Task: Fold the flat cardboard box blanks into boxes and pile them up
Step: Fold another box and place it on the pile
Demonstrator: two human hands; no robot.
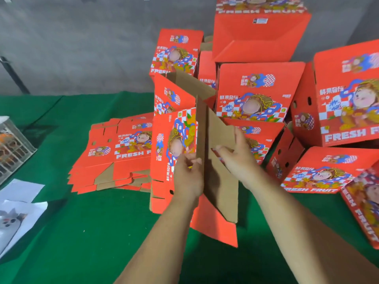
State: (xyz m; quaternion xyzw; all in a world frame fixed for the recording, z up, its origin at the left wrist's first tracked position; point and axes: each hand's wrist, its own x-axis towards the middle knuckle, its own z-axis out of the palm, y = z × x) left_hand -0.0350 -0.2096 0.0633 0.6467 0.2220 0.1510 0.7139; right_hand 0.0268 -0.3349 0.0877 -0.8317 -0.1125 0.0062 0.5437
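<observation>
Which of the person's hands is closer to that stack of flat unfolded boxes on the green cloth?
Left. The left hand grips the half-folded box just beside the flat stack; the right hand is on the box's far side from it.

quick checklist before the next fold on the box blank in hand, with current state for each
1. Left hand grips the box blank at its brown edge: ok.
2. Right hand lies with straight fingers on the brown inner panel: ok.
3. Blank stands upright, partly opened: ok.
4. Bottom flaps locked: cannot tell, hidden behind the arms.
5. Stack of flat blanks on the green table, left of the work: ok.
6. Room on the pile of folded boxes: not ok, it looks tall and leaning.
</observation>
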